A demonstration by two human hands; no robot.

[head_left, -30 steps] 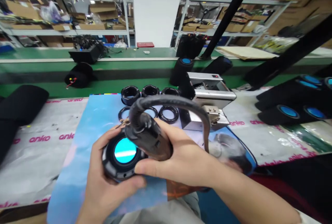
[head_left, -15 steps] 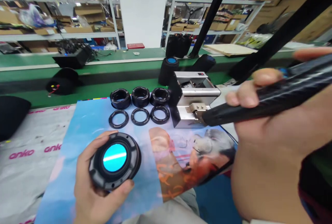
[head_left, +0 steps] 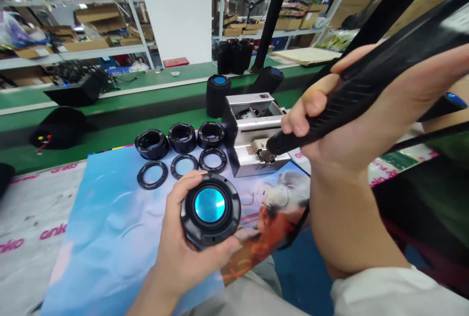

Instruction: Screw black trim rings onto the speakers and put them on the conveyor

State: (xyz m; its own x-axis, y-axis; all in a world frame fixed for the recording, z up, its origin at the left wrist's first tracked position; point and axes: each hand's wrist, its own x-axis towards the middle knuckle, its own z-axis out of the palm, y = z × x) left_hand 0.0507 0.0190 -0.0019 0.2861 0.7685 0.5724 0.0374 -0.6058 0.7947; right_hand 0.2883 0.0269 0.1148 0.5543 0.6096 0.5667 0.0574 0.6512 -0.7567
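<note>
My left hand (head_left: 183,257) grips a round black speaker unit (head_left: 210,206) by its rim, thumb below and fingers behind. The unit has a shiny blue centre and a notched outer ring, and it faces up toward me above the mat. My right hand (head_left: 344,147) is wrapped around a black electric screwdriver (head_left: 359,89), slanting down to the left. Its tip touches or sits right at the front outlet of a silver screw feeder (head_left: 252,133); the exact contact is too small to make out. Behind the speaker lie several thick black rings (head_left: 182,138) and thin black rings (head_left: 153,175).
A printed blue mat (head_left: 106,208) covers the bench in front of me. Black cylindrical speakers (head_left: 219,98) stand behind the feeder. Farther left lies a black piece with coloured connectors (head_left: 58,130). Shelves with cardboard boxes (head_left: 98,18) line the background.
My left hand has carried the speaker unit to the right, nearer the feeder. The screwdriver has tilted more steeply, its tip still by the feeder's outlet. The whole view has shifted.
</note>
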